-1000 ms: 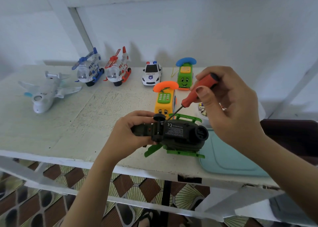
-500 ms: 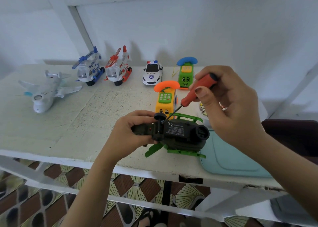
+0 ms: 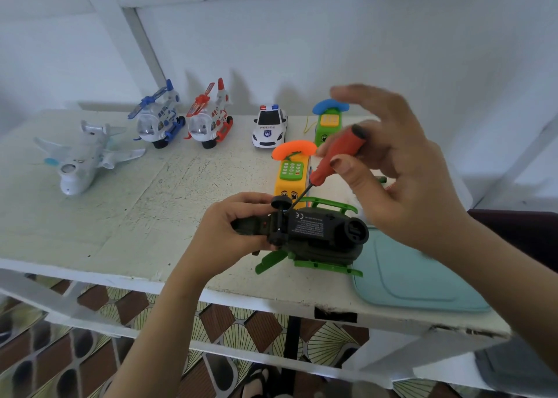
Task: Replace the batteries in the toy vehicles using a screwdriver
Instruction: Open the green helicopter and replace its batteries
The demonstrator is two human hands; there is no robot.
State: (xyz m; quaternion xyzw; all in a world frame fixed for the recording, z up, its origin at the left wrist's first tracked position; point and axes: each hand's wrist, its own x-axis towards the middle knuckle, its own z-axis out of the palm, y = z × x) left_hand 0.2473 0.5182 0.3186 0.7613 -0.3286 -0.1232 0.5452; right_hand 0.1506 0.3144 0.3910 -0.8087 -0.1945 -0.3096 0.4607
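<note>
Now the toy helicopter (image 3: pixel 320 231) lies belly-up near the front edge of the bench (image 3: pixel 120 216). Its long body runs from left to right in front of me, with the tail toward my left and the round nose toward my right. My left hand (image 3: pixel 229 231) is curled round the tail and grips it, so the toy cannot roll. My right hand (image 3: pixel 401 180) is above and to the right of the toy. It holds the screwdriver (image 3: pixel 335 156) by the red handle: my thumb presses the handle against the fingers behind it. The upper fingers are stretched out and blurred, so I cannot tell how many of them really touch it. The thin shaft slants down and to the left, and its tip meets the underside of the toy just beside the small black wheel. I judge that the screw of the battery cover is there, though the screw itself is too small to see. For the next turn the shaft should be in line with that screw.
</note>
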